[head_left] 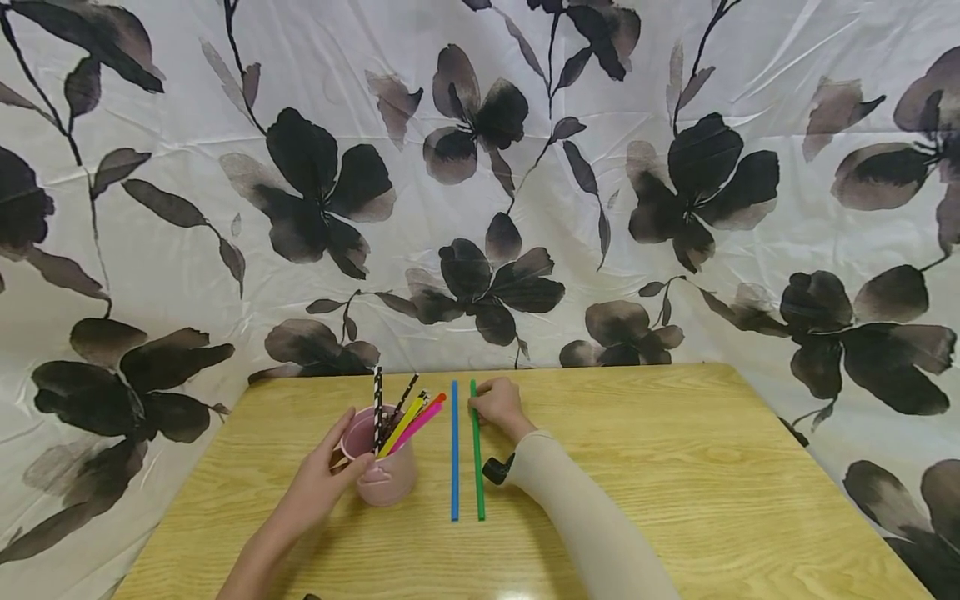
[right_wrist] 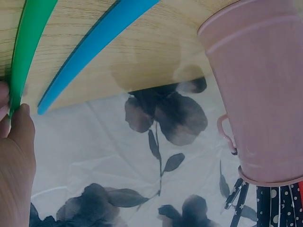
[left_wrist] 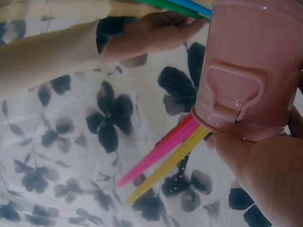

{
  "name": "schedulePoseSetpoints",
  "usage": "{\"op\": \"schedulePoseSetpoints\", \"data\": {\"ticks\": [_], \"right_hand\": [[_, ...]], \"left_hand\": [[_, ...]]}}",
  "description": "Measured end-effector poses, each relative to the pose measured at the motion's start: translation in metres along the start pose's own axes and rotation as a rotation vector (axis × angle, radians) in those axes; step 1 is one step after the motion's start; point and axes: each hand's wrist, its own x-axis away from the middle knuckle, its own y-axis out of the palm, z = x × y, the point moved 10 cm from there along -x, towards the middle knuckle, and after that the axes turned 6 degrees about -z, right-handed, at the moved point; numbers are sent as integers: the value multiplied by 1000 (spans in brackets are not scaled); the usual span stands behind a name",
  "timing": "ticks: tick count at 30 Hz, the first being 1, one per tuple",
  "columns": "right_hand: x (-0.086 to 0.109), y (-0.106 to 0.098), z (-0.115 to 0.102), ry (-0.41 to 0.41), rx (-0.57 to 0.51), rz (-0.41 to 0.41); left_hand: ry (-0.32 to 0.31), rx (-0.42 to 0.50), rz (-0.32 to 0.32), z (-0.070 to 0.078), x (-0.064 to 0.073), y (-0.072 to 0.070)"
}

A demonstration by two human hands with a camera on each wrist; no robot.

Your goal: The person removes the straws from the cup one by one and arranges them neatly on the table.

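Observation:
A pink bucket [head_left: 390, 486] stands on the table with several straws leaning in it: black-and-white patterned ones, a yellow straw [head_left: 401, 427], a pink straw [head_left: 417, 428] and an orange-red one. My left hand [head_left: 321, 479] holds the bucket by its near side and rim, the thumb [left_wrist: 236, 153] along the edge in the left wrist view. To the right of the bucket, a blue straw [head_left: 454, 454] lies lengthwise on the table. Alongside it is a green straw [head_left: 478, 467], whose far end my right hand [head_left: 501, 406] pinches between thumb and fingers.
The wooden table [head_left: 637, 450] extends to both sides of the hands. Behind it hangs a white cloth [head_left: 585, 225] printed with dark flowers. A small black device [head_left: 498, 470] sits at the right wrist.

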Motion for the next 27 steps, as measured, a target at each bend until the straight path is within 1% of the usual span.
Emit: {"op": "schedulePoseSetpoints", "data": {"ticks": [9, 17, 27], "right_hand": [[0, 1, 4, -11, 10, 4], [0, 1, 5, 6, 10, 5], [-2, 1, 3, -10, 2, 6]], "left_hand": [[-19, 0, 0, -3, 0, 2], [-15, 5, 3, -1, 1, 3], [-17, 6, 5, 0, 0, 1]]}}
